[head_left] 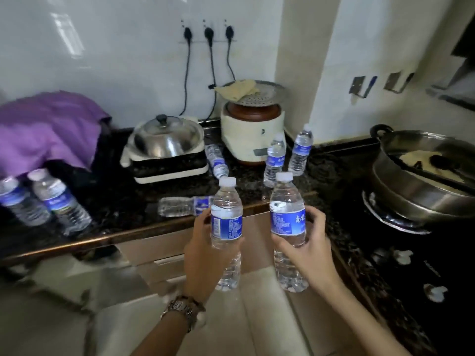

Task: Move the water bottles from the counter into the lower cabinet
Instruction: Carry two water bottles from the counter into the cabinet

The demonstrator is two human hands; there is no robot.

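Note:
My left hand (205,255) grips an upright blue-labelled water bottle (226,222) in front of the counter edge. My right hand (305,249) grips a second upright bottle (287,219) beside it. On the dark counter (123,201), one bottle (180,206) lies on its side near the front edge, and another lying bottle (216,160) rests by the hot pot. Two bottles stand at the back, one (275,159) next to the other (300,150). Two more stand at the far left, one (21,201) beside its neighbour (60,201). Beige lower cabinet fronts (164,253) show below the counter.
A lidded electric hot pot (167,150) and a cream rice cooker (250,129) under a steamer tray sit at the back, with three cords running to wall sockets. A purple cloth (48,127) covers something at left. A steel wok (426,173) sits on the stove at right.

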